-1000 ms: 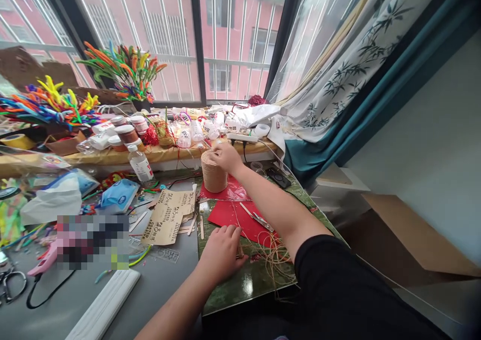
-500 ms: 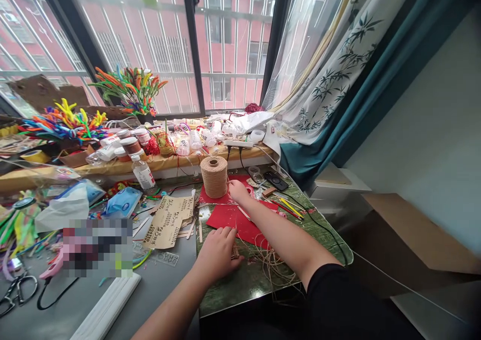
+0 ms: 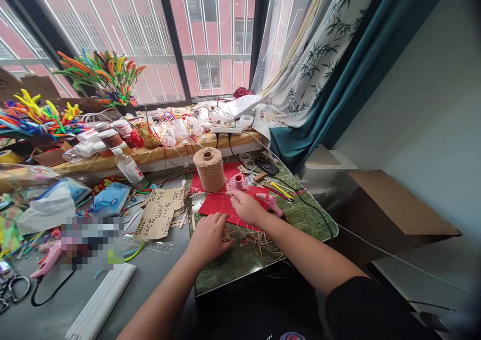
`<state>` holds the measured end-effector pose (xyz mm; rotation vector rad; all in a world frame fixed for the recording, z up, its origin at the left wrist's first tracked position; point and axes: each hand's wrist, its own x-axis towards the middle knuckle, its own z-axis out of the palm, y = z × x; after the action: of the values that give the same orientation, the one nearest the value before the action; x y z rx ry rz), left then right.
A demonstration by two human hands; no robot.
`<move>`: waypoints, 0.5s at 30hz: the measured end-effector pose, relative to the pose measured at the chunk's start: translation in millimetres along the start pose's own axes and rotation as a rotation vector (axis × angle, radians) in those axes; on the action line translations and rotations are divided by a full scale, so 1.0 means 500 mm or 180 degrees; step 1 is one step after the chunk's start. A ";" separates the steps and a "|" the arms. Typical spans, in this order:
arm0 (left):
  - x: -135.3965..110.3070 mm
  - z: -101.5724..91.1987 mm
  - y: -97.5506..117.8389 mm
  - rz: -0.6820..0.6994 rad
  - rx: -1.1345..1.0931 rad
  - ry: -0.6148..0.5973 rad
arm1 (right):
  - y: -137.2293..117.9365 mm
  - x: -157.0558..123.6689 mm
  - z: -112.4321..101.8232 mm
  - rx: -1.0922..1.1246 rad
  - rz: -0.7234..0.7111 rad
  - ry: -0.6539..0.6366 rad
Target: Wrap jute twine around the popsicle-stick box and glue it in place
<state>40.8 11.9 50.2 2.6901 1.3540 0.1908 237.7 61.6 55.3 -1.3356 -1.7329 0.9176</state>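
Observation:
My left hand (image 3: 207,234) is closed over a small brown piece (image 3: 226,236) low over the green tabletop (image 3: 233,267). Most of that piece is hidden by the fingers, so its kind is unclear. My right hand (image 3: 246,207) pinches above the red sheet (image 3: 214,205), its fingertips pointing left; what they hold is too small to make out. Just beyond stands an upright spool of tan twine (image 3: 209,172). Loose loops of twine (image 3: 265,245) lie below my right forearm. A pink glue gun (image 3: 271,202) rests to the right of my right hand.
Sandpaper sheets (image 3: 160,212) and wooden sticks (image 3: 184,217) lie left of the spool. Pencils (image 3: 281,190), a black phone-like object (image 3: 267,165) and a cable occupy the right side. A clear bottle (image 3: 130,168) and blue tissue pack (image 3: 110,200) stand farther left. A crowded sill (image 3: 161,154) runs behind.
My right hand has drawn back from beside the spool toward me, uncovering the glue gun. My left hand keeps its hold on the brown piece. The camera view has shifted.

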 end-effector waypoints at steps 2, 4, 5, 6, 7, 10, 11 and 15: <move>0.000 0.002 -0.001 0.0007 0.0004 0.0006 | -0.006 -0.046 -0.014 -0.0020 0.0002 -0.0043; 0.000 0.003 -0.002 -0.0001 0.0010 0.0001 | -0.009 -0.086 -0.028 -0.0139 0.0019 -0.0079; 0.001 0.003 -0.002 -0.0006 0.0015 -0.0004 | -0.009 -0.104 -0.034 -0.0237 0.0030 -0.0091; 0.001 0.003 -0.002 -0.0010 0.0020 -0.0006 | -0.008 -0.121 -0.040 -0.0357 0.0052 -0.0093; 0.002 0.003 -0.002 -0.0014 0.0021 -0.0012 | -0.007 -0.137 -0.044 -0.0486 0.0085 -0.0106; 0.003 0.004 -0.003 -0.0027 -0.0001 -0.0025 | 0.000 -0.180 -0.052 -0.0832 0.0238 -0.0212; 0.003 0.004 -0.004 -0.0030 -0.0010 -0.0028 | 0.003 -0.192 -0.053 -0.0927 0.0275 -0.0278; 0.003 0.004 -0.008 -0.0013 -0.0030 -0.0007 | -0.003 -0.197 -0.071 -0.1340 0.0103 -0.0904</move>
<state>38.9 15.4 47.6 2.6788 1.3545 0.1932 285.5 -31.5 59.8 -1.5585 -2.2201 0.8180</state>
